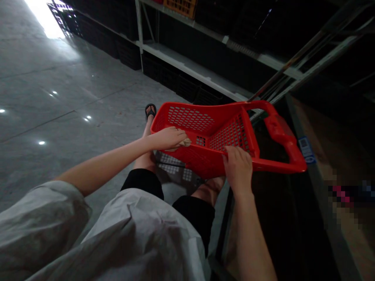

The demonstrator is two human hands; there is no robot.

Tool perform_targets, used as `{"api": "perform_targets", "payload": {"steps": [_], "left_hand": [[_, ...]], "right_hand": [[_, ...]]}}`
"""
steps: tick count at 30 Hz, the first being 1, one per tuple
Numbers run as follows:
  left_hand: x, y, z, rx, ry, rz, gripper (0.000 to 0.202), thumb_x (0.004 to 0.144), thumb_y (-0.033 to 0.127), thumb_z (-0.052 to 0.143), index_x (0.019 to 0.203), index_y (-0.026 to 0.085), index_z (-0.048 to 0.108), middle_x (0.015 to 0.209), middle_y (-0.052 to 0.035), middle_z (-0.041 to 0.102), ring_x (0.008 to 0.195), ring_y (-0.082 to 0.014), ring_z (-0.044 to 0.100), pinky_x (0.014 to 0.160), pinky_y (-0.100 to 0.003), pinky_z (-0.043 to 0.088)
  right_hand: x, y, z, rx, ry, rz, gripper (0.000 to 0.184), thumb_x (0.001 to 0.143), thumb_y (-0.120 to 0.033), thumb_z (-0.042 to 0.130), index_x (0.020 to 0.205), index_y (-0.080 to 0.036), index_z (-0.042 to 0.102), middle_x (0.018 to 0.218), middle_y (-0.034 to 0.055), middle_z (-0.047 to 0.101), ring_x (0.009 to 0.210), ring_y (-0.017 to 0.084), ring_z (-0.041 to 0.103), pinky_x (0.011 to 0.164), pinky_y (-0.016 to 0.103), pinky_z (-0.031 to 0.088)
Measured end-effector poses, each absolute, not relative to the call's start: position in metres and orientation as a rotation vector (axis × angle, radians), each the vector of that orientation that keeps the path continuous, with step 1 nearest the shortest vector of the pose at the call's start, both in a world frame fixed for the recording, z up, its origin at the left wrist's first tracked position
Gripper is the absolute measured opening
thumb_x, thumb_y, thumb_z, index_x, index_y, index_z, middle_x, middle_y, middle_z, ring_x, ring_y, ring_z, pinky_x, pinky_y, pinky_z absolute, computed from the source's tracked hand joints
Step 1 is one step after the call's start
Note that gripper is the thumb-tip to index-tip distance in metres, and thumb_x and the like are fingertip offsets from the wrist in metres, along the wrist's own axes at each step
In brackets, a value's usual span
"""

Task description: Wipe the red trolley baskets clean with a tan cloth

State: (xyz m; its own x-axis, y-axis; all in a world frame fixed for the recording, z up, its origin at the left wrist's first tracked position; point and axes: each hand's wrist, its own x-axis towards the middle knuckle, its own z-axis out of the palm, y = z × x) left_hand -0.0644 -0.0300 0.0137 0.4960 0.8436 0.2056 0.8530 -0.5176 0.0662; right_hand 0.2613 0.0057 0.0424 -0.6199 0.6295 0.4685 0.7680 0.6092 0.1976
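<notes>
In the head view a red plastic shopping basket (pixel 205 160) with perforated walls stands tilted in front of my legs. Its long looped handle (pixel 283 128) reaches out to the right. My left hand (pixel 170 138) lies over the near rim, fingers closed on a crumpled beige cloth (pixel 185 142) that touches the rim. Farther right along the same rim, my right hand (pixel 239 166) is wrapped over the edge, thumb on the outer side. Nothing lies on the visible part of the basket's inside.
A white metal shelf rack (pixel 187 68) with dark crates and an orange crate (pixel 181 6) runs across the back. At right stands a dark-edged wooden surface with a blue label (pixel 307 149). Grey concrete floor (pixel 58 101) extends to the left.
</notes>
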Motion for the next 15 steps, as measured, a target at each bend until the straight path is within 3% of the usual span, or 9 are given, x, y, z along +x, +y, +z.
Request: {"api": "perform_targets", "payload": {"steps": [8,15], "left_hand": [[-0.101,-0.04,0.022,-2.572,-1.691,-0.28,0.021,0.097,0.02,0.054,0.116,0.015,0.064,0.118,-0.0114,0.069,0.109,-0.0237,0.067,0.098,-0.034,0.05],[0.045,0.002,0.047,-2.637,-1.442,-0.53,0.024,0.098,0.01,0.049,0.116,0.012,0.065,0.115,-0.0124,0.07,0.105,-0.0229,0.069,0.092,-0.032,0.052]], "right_hand": [[0.328,0.02,0.056,-1.246,-2.261,-0.557,0.035,0.103,-0.036,0.05,0.124,-0.017,0.07,0.12,0.0158,0.074,0.118,0.034,0.058,0.102,0.051,0.037],[0.323,0.035,0.049,-1.178,-2.255,-0.441,0.031,0.1,-0.035,0.052,0.119,-0.021,0.072,0.113,0.012,0.076,0.111,0.031,0.056,0.1,0.049,0.038]]}}
